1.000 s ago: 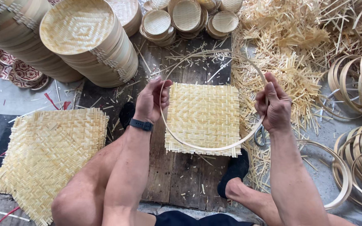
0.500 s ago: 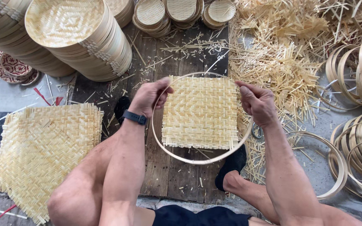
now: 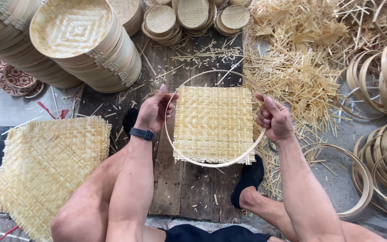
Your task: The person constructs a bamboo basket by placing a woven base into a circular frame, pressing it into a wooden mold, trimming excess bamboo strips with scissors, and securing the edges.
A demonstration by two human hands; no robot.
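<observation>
Wooden planks (image 3: 189, 188) carry the work: left hand (image 3: 154, 112) and right hand (image 3: 273, 118) each pinch the hoop (image 3: 211, 164) around a woven mat (image 3: 213, 125). Seating looks underway; pressing evenly comes next.

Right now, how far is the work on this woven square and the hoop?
Done: stacks of finished round trays stand at top left. In hand: the left hand and right hand hold a thin bamboo hoop around one flat woven square, whose corners still stick out past the hoop. Left: a pile of woven mats and loose hoops wait unused.
</observation>
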